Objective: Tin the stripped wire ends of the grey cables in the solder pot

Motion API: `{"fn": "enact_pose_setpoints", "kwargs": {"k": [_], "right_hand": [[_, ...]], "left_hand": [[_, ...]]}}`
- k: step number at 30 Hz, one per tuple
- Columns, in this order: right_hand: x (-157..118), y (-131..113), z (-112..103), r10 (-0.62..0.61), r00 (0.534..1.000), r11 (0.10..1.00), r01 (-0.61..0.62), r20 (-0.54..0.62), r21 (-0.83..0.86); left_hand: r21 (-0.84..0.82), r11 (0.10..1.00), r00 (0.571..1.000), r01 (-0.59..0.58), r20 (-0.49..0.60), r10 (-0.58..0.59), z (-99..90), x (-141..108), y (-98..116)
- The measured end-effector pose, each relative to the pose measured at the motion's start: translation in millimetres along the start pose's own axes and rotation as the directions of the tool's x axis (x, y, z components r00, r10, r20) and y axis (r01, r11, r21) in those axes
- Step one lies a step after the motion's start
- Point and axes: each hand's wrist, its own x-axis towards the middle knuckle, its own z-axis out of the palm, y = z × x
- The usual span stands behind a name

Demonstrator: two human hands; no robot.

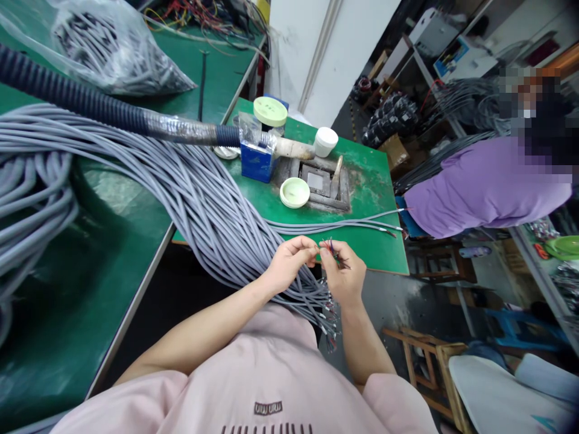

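Left hand [287,263] and right hand [342,271] pinch the fine coloured wires [333,253], limp and light, so I hold near their tips.

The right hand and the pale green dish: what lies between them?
Thin grey cables cross the green bench between the right hand and dish, in the head view.

Co-worker [484,187] in purple shirt, green workbench [375,187]
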Motion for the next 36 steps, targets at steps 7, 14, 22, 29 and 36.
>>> {"fn": "enact_pose_setpoints", "kwargs": {"k": [7, 14, 22, 29, 36], "right_hand": [[20, 3, -9, 0.14, 0.988, 0.989, -0.143, 0.057, 0.041], [105, 25, -23, 0.093, 0.983, 0.99, -0.074, 0.16, -0.118], [193, 69, 10, 0.173, 0.966, 0.724, 0.006, 0.19, -0.69], [214, 93, 27, 0.291, 0.922, 0.525, 0.071, 0.257, -0.848], [218, 99, 36, 0.316, 0.899, 0.489, 0.121, 0.304, -0.864]], "left_hand": [[0.351, 0.901, 0.964, -0.254, 0.02, 0.264, -6.5, 1, 12], [0.79, 0.263, 0.744, -0.554, 0.327, 0.583, -41.6, 16, 31], [0.822, 0.053, 0.733, -0.567, 0.475, 0.487, -51.6, 19, 22], [0.818, 0.17, 0.775, -0.549, 0.423, 0.469, -52.6, 19, 24], [0.792, 0.244, 0.783, -0.56, 0.409, 0.469, -54.9, 18, 23]]}}
